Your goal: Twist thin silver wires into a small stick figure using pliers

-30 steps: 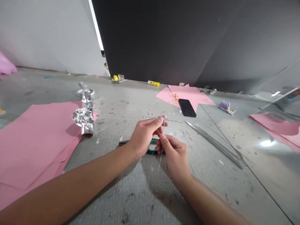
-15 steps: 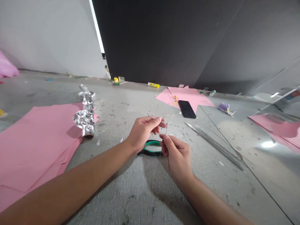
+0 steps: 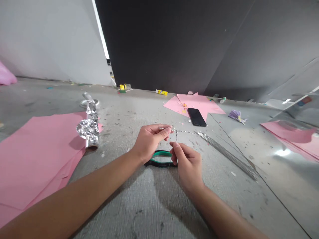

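A thin twisted silver wire (image 3: 185,131) is pinched between the thumb and fingers of my left hand (image 3: 151,141), and one twisted end sticks out to the right. From it a short twisted strand hangs down to my right hand (image 3: 188,162), whose thumb and forefinger pinch it. Loose thin wire trails below the right fingertips. Under both hands, pliers with black and green handles (image 3: 161,164) lie on the table, partly covered by the hands. A bundle of straight thin wires (image 3: 226,154) lies to the right.
Pink sheets (image 3: 42,149) and a foil-wrapped roll (image 3: 92,127) are at the left. Farther back lie a black phone (image 3: 196,117) on pink paper (image 3: 211,106), a yellow glue stick (image 3: 161,92) and a folded purple paper piece (image 3: 235,115). More pink sheets (image 3: 286,134) are at the right.
The wire has turned slightly between my fingers, and its small loop no longer shows clearly. Both hands keep their pinch. The camera view has shifted a little.
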`<state>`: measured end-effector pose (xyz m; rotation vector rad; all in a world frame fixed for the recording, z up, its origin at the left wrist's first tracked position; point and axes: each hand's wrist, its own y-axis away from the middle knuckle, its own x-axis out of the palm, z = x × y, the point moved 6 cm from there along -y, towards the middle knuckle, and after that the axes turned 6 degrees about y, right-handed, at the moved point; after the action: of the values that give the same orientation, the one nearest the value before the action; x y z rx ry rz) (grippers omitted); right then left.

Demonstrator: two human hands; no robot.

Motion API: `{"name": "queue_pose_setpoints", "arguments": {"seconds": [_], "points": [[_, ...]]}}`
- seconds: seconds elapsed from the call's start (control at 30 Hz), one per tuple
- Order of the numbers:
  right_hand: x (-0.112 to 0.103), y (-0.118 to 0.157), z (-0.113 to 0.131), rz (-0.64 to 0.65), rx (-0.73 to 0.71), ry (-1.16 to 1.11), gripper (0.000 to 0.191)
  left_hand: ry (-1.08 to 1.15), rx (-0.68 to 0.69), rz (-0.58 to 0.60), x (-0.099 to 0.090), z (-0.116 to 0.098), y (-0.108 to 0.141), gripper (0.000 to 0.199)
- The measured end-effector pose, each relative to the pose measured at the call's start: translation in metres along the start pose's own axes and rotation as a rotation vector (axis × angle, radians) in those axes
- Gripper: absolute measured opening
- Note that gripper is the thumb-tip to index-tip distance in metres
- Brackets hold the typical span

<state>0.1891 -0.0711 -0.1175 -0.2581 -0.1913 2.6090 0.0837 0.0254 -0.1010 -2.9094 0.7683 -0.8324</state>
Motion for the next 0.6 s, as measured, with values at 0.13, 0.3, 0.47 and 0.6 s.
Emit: {"name": "queue_pose_setpoints", "arguments": {"seconds": [0.13, 0.3, 0.47, 0.6], "points": [[-0.002, -0.001, 0.005, -0.004, -0.051, 0.061, 0.033, -0.117, 0.072, -0.009, -0.003, -0.003, 0.000, 0.014], [-0.003, 0.000, 0.007, -0.013, -0.116, 0.094, 0.029, -0.004, 0.002, 0.007, -0.003, 0.000, -0.002, 0.008], [-0.005, 0.000, 0.012, -0.037, -0.228, 0.245, 0.027, -0.272, 0.008, 0.148, -0.003, -0.017, -0.006, 0.010], [-0.005, -0.004, 0.020, -0.008, -0.372, 0.309, 0.016, -0.803, 0.333, 0.338, 0.012, -0.049, -0.002, 0.012]]}}
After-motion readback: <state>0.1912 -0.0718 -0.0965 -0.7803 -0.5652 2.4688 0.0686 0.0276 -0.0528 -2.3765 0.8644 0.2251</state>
